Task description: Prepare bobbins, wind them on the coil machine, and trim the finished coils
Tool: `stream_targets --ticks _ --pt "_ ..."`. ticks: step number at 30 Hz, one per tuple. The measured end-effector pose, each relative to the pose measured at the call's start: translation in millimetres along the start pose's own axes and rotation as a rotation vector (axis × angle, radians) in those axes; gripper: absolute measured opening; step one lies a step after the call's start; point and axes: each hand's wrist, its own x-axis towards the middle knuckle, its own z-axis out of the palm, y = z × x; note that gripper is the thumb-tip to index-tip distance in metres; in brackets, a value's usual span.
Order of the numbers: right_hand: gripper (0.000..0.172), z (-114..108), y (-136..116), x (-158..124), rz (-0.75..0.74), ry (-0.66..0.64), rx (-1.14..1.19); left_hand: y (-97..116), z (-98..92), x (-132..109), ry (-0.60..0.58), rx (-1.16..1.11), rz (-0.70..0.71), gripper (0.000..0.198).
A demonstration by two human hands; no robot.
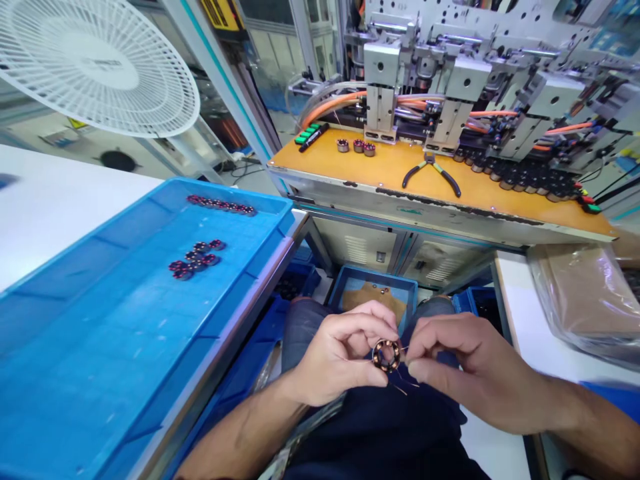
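Between the thumb and fingers of my left hand point(345, 347) is a small ring-shaped motor stator point(386, 356) with copper windings, held over my lap. Thin wire ends stick out from its right and lower side. My right hand point(465, 363) is close by on the right, thumb and forefinger pinched at a fine wire that runs from the stator. The exact grip on the wire is partly hidden by the fingers.
A blue tray point(150, 320) at left holds several stators point(200, 257). On the orange bench point(325, 160) lie pliers point(431, 175), three stators and a row of dark parts point(525, 180) before a machine. A fan point(105, 67) stands left; a blue bin point(373, 275) is below.
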Motion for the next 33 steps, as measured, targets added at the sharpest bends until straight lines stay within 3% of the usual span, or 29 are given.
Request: stream_targets --ticks 3,6,9,14,20,26,28,31,33 --pt "0.002 -6 8 -3 -0.287 0.028 -0.280 0 -1.1 -1 -0.008 -0.070 -0.027 0.032" --pt "0.016 -8 16 1 -0.541 0.194 -0.571 -2 -0.8 0 -0.028 -0.175 -0.103 0.032" --pt "0.018 -7 19 9 -0.674 0.178 -0.565 -4 1.7 1 -0.044 -0.255 -0.157 0.031" --pt "0.008 -6 20 18 -0.725 0.165 -0.511 -6 3.5 1 -0.052 -0.300 -0.207 0.031" --pt "0.004 -2 22 20 -0.759 0.238 -0.471 -8 -0.5 1 -0.049 -0.243 -0.193 0.032" --pt "0.010 22 28 14 -0.555 0.442 -0.281 -6 1.9 3 0.024 0.036 0.067 0.029" --pt "0.010 28 32 13 -0.539 0.507 -0.265 -6 0.8 3 0.053 0.125 0.109 0.040" --pt "0.011 32 35 14 -0.591 0.553 -0.323 -4 -3.8 2 0.049 0.174 -0.003 0.056" --pt "0.011 32 36 15 -0.598 0.564 -0.351 -3 -6.5 0 0.013 0.178 -0.108 0.044"
